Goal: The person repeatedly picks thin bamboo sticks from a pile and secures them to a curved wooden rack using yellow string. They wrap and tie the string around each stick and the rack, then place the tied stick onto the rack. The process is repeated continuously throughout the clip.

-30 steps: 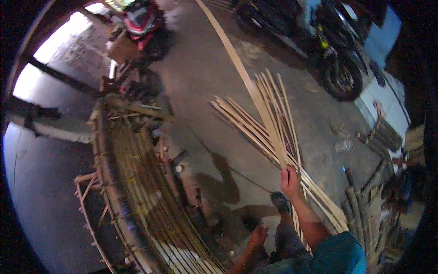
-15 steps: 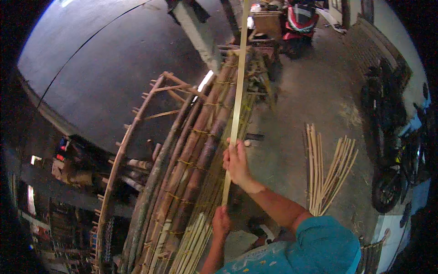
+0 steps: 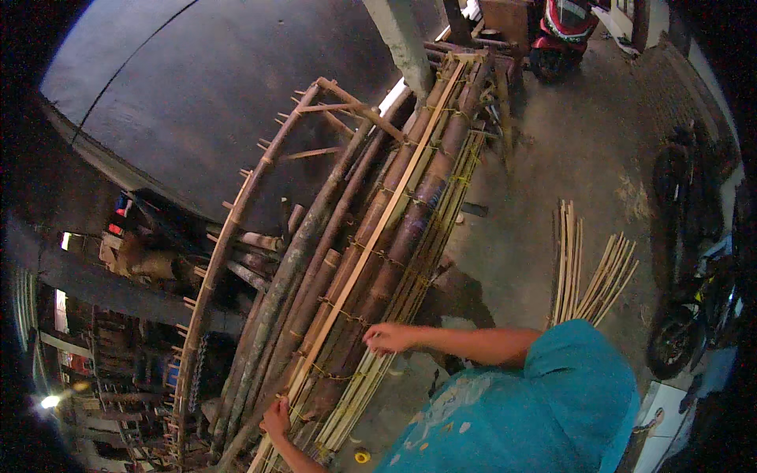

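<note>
A long, pale bamboo strip lies lengthwise on a bundle of thick bamboo poles tied with yellowish cord. At its near end my left hand is closed on the strip, fingers bent round its edge. My right hand hovers over the right side of the bundle, apart from the strip. Its fingers are loosely curled, and I see nothing in them. Below that hand lie several thin, pale bamboo slats along the bundle's right edge.
A bamboo frame with short pegs curves along the left. Thin sticks lie on the floor at right, near a parked dark motorbike. A concrete post and a red scooter stand at the far end. A yellow roll lies near me.
The strip has gone from being held up in both hands to lying on the poles. My left hand moved left and nearer; my right hand let go and came down nearer me.
</note>
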Tool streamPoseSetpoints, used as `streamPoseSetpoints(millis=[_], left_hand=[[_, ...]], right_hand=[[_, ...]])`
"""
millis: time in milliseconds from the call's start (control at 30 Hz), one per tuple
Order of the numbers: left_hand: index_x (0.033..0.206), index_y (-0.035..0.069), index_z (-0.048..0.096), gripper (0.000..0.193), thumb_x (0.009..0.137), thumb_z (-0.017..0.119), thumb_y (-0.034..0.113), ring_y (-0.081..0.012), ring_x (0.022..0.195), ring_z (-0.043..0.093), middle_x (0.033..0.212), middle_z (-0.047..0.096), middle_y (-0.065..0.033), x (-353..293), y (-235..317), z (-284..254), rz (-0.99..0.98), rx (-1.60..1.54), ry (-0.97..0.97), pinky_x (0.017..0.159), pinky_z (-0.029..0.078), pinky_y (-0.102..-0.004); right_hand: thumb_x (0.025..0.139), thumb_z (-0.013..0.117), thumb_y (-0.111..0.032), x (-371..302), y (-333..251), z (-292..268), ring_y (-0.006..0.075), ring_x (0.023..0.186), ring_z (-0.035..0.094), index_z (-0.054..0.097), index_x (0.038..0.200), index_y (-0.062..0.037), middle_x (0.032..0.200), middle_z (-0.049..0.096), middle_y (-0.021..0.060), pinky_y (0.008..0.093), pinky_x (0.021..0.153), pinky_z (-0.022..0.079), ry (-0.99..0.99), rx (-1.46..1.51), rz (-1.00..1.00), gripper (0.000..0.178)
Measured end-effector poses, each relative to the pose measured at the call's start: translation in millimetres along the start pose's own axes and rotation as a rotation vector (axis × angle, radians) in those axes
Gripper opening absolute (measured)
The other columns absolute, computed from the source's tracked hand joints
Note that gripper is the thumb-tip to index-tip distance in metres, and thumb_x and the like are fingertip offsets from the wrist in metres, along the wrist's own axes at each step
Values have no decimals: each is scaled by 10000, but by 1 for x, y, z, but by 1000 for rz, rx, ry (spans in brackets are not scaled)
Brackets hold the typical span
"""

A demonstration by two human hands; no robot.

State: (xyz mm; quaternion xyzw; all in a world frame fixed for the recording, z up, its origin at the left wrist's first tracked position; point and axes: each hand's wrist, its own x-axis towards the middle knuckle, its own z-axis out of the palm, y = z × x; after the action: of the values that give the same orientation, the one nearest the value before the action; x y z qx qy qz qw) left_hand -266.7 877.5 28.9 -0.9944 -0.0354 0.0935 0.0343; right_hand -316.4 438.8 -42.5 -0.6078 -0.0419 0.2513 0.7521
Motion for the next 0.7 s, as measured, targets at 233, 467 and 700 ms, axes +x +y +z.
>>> streamPoseSetpoints(millis=[233, 467, 700], left_hand=[[784, 35, 633, 466, 921, 440, 437, -328, 605, 526, 655, 560, -178, 61, 131, -21, 32, 8, 69, 603, 424, -485], [1065, 33, 617, 408, 891, 495, 382, -378, 923, 587, 968, 620, -223, 70, 504, -118, 392, -257, 146, 791, 448, -437], [1189, 42, 541, 436, 876, 553, 346, -330, 995, 592, 1105, 589, -201, 99, 809, -158, 783, -544, -56, 841, 454, -379]], right_hand=[[928, 496, -290, -119, 79, -195, 132, 761, 597, 548, 1066, -55, 957, 606, 64, 281, 658, 490, 528, 206, 180, 278], [933, 477, -311, -235, 98, -360, 110, 709, 566, 555, 1030, -71, 897, 610, 49, 272, 641, 476, 758, 219, 192, 269], [937, 472, -292, -284, 23, -511, 106, 710, 555, 555, 1033, -49, 902, 610, 55, 269, 660, 473, 828, 170, 118, 273]])
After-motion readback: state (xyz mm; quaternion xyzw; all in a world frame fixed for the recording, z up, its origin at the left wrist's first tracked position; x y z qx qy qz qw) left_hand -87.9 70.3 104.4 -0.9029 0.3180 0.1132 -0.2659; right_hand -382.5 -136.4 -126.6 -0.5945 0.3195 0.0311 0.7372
